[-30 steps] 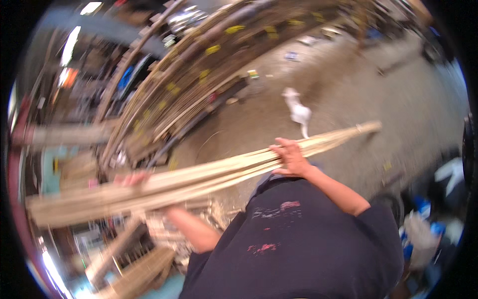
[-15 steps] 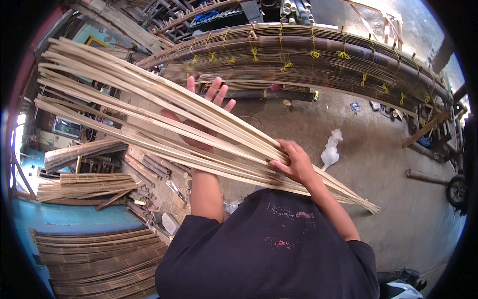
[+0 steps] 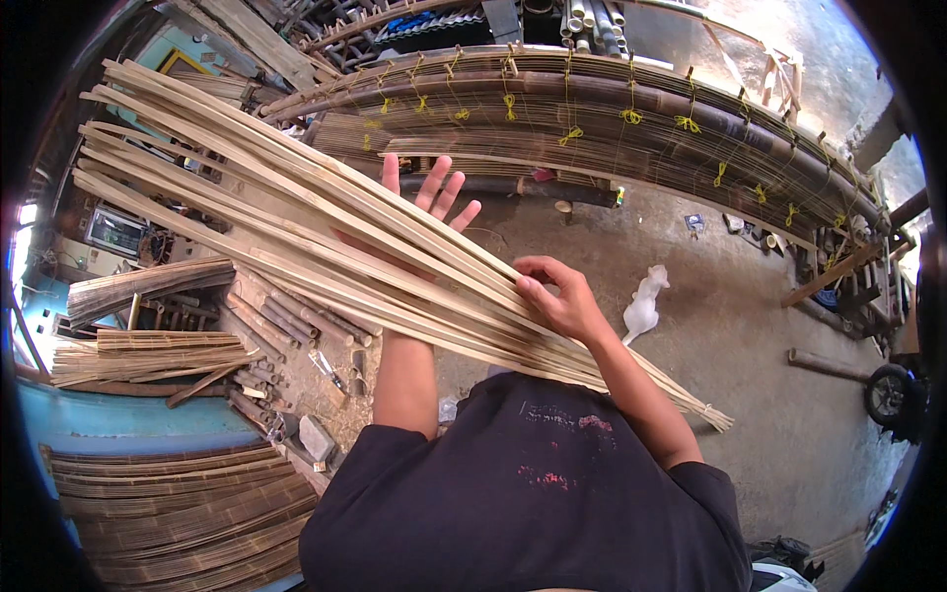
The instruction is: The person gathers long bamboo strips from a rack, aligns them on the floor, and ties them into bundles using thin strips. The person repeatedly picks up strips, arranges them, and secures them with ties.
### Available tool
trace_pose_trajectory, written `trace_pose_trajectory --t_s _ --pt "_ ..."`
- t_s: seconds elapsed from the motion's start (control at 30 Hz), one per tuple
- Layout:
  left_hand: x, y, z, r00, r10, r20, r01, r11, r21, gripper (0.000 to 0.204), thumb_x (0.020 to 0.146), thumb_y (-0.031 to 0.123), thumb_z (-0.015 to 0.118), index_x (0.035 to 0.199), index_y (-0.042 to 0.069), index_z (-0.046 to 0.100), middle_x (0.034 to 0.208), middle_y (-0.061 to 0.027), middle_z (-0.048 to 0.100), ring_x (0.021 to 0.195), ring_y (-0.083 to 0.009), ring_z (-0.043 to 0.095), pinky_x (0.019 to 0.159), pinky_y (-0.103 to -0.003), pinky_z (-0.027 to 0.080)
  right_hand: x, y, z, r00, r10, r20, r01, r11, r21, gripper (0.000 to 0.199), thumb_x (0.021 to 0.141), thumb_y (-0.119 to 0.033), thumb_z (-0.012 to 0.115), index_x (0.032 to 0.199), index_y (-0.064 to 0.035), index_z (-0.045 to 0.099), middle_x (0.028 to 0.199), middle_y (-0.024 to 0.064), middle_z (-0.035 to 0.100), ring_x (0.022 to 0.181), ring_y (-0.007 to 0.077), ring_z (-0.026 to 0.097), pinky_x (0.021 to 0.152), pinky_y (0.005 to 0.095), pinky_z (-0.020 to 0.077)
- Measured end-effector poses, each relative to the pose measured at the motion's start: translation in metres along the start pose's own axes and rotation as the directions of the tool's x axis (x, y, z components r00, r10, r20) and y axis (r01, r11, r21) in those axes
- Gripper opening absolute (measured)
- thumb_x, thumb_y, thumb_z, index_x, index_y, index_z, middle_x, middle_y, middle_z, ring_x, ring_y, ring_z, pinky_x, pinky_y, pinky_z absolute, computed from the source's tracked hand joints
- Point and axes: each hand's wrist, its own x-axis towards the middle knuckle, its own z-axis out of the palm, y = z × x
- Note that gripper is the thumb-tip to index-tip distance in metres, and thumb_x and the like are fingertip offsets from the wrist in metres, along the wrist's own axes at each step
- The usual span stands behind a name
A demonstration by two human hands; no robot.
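A long bundle of pale split bamboo strips (image 3: 247,148) runs slantwise before me, fanned out at the upper left. Toward the lower right the strips draw together and look tied near their end. Beneath the fan lies my left hand (image 3: 432,185), open with its fingers spread past the upper edge; its palm is mostly covered by strips. Farther along, my right hand (image 3: 567,301) is closed over the upper strips, thumb and bent fingers at their edge. The bundle also passes under my right forearm, close to my dark shirt.
A long rolled bamboo blind (image 3: 612,89) with yellow ties spans the far side. A white cat (image 3: 646,301) sits on the concrete floor. Cut bamboo poles (image 3: 286,316) and a grey block (image 3: 317,437) lie at left, beside slatted bamboo panels (image 3: 187,503). A wheel (image 3: 888,395) stands at right.
My right hand has shifted left along the strips, its fingers now more bent. My left hand stays open under them, slightly farther right in view. The cat has turned its head.
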Motion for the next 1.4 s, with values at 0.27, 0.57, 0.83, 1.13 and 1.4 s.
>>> trace_pose_trajectory --t_s 0.27,0.57,0.83,1.13,1.4 --pt "-0.002 0.004 -0.014 0.998 0.056 -0.014 -0.057 0.996 -0.062 0.081 0.093 0.069 0.046 0.158 0.024 0.024 0.156 -0.0292 0.026 0.142 -0.043 0.034 0.116 -0.067 0.021 -0.011 0.05 -0.035 0.949 0.278 -0.151 -0.227 0.931 0.285 0.027 0.1 -0.023 0.063 0.088 -0.0002 0.068 0.078 0.0004 0.064 0.071 0.0089 0.056 0.07 0.0271 0.0494" --pt "0.023 -0.005 -0.038 0.991 0.116 0.073 -0.102 0.979 -0.176 0.062 0.103 0.054 0.036 0.15 0.013 0.04 0.135 -0.0237 0.058 0.126 -0.0357 0.057 0.117 -0.052 0.033 -0.014 -0.004 0.001 0.979 -0.204 0.031 0.189 0.83 -0.525 0.086 0.074 -0.048 0.084 0.139 -0.0062 0.048 0.113 0.0202 0.068 0.104 0.0368 0.067 0.091 0.0454 0.0534" --pt "0.007 0.051 -0.033 0.935 0.354 -0.005 -0.354 0.935 0.008 0.116 0.069 0.083 0.064 0.156 0.014 0.029 0.146 -0.0317 0.041 0.131 -0.0485 0.047 0.1 -0.059 0.048 -0.016 0.019 -0.001 0.976 0.115 0.185 -0.036 0.922 -0.385 0.088 0.071 -0.054 0.082 0.132 0.0024 0.051 0.112 0.0254 0.065 0.102 0.0393 0.066 0.085 0.0439 0.0522" --pt "0.0 0.057 -0.014 0.86 0.506 -0.063 -0.477 0.842 0.254 0.108 0.074 0.089 0.048 0.145 0.008 0.046 0.14 -0.0293 0.049 0.119 -0.0433 0.058 0.106 -0.059 0.044 -0.017 0.017 0.022 0.928 0.293 0.231 -0.11 0.806 -0.582 0.093 0.063 -0.036 0.083 0.142 -0.0093 0.041 0.115 0.0232 0.063 0.106 0.0382 0.063 0.089 0.0473 0.0504" --pt "0.027 0.058 0.015 0.922 0.358 -0.148 -0.264 0.859 0.438 0.072 0.077 0.018 0.066 0.141 0.004 0.037 0.083 -0.0049 0.048 0.071 -0.0141 0.047 0.066 -0.031 0.044 -0.035 0.01 0.01 0.975 -0.218 -0.054 0.133 0.754 -0.643 0.083 0.062 -0.026 0.085 0.134 -0.0083 0.048 0.109 0.0214 0.064 0.102 0.0394 0.063 0.09 0.046 0.051"
